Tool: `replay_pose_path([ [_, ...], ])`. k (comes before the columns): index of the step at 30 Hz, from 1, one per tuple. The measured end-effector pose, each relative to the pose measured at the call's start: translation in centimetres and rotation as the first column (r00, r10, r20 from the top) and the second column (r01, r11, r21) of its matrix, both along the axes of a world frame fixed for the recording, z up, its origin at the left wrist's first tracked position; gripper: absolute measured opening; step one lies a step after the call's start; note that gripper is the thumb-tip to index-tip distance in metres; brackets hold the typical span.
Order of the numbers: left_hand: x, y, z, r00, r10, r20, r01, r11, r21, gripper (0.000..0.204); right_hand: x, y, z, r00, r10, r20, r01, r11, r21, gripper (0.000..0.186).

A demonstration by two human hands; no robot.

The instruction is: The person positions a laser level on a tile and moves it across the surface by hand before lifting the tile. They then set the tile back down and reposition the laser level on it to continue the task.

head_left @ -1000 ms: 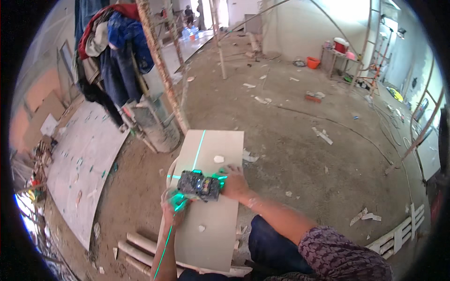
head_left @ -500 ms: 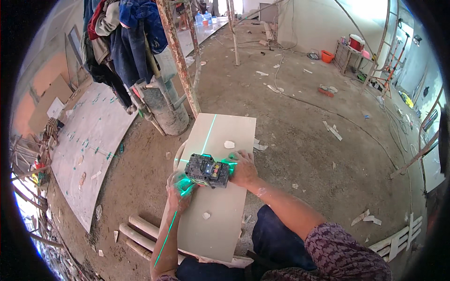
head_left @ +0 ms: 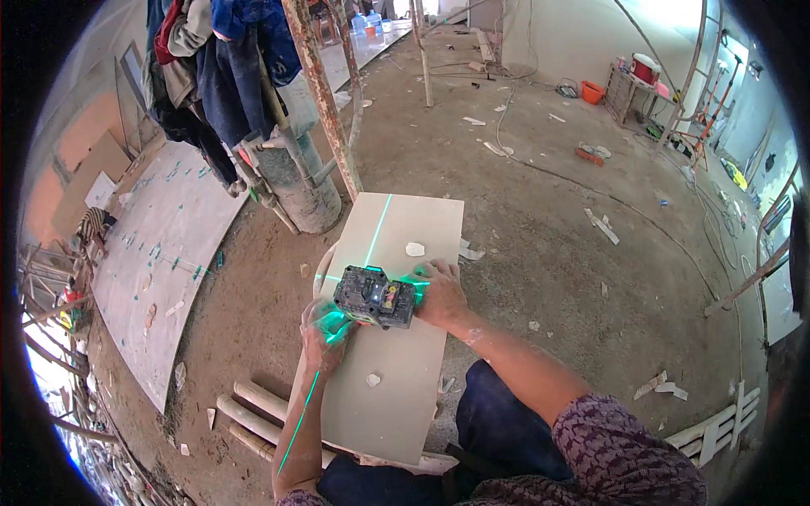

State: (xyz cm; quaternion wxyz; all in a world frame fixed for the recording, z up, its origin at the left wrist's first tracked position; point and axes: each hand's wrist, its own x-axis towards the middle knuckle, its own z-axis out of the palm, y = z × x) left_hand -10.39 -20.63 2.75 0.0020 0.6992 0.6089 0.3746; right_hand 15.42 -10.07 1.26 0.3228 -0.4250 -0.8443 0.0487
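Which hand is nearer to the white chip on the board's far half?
Right. The right hand is just this side of the white chip; the left hand is farther off, on the laser level's left.

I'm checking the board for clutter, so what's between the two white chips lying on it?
The head view shows the dark, boxy laser device between the far chip and the near chip, with pale board from device to near chip.

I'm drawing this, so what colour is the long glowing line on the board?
The line is bright green, clearest in the head view.
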Motion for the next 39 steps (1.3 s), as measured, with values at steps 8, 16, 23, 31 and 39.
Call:
replay_pose_path([
  [8, -1.0, 0.4, -0.4, 0.972, -0.097, -0.215, 0.126, 0.985, 0.122, 0.019, -0.1, -0.1, -0.1, 0.993, -0.05, 0.105, 0.051, 0.999, -0.009, 0.045],
  [16, -1.1, 0.6, -1.6, 0.994, -0.083, -0.071, 0.1, 0.948, 0.301, 0.019, 0.3, -0.2, 0.2, 0.998, -0.011, 0.055, 0.013, 0.999, -0.042, 0.039],
  [23, -1.6, 1.4, -4.0, 1.0, 0.002, 0.002, -0.002, 0.99, 0.144, 0.022, 0.5, 0.0, -0.3, 0.992, -0.039, 0.121, 0.043, 0.999, -0.027, 0.043],
  [31, -8.1, 4.5, -14.9, 0.998, 0.019, 0.066, -0.027, 0.992, 0.122, 0.016, -0.1, -0.3, -0.7, 0.991, -0.015, 0.133, 0.015, 1.0, -0.004, 0.041],
  [39, -5.2, 4.0, -11.3, 0.998, -0.003, 0.063, -0.014, 0.96, 0.278, 0.024, -0.3, 0.7, -1.8, 0.995, -0.052, 0.09, 0.055, 0.998, -0.038, 0.046],
])
